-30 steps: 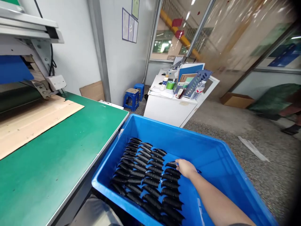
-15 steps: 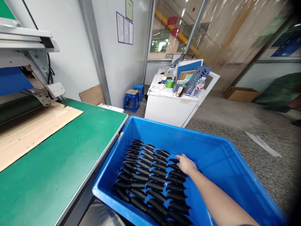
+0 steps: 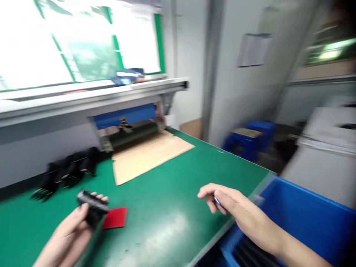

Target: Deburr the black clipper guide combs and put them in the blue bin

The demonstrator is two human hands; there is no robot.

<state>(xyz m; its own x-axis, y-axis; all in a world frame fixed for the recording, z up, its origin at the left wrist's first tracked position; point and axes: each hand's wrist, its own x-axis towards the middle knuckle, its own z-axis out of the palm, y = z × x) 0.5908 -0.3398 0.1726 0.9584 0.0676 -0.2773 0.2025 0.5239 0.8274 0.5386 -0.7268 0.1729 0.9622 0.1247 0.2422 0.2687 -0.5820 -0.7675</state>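
Note:
My left hand [image 3: 76,226] is closed on a black item [image 3: 93,207] above the green tabletop [image 3: 155,207], beside a flat red piece [image 3: 115,217]. Over the table's right part, my right hand [image 3: 226,200] has curled fingers, and a small blue object [image 3: 217,201], blurred, shows between them. Under my right forearm, dark pieces [image 3: 250,256] lie in the blue bin [image 3: 314,211]. Several black bundles [image 3: 69,170] rest at the back left of the table.
A tan board [image 3: 147,155] lies at the roller machine [image 3: 133,133], below a long white shelf [image 3: 91,102]. Blue stools [image 3: 244,142] and a white desk [image 3: 319,163] stand beyond the table's right edge.
The view has swung left to the green table. My right hand has left the black pieces in the bin and is over the table. My left hand has come into view holding a black item.

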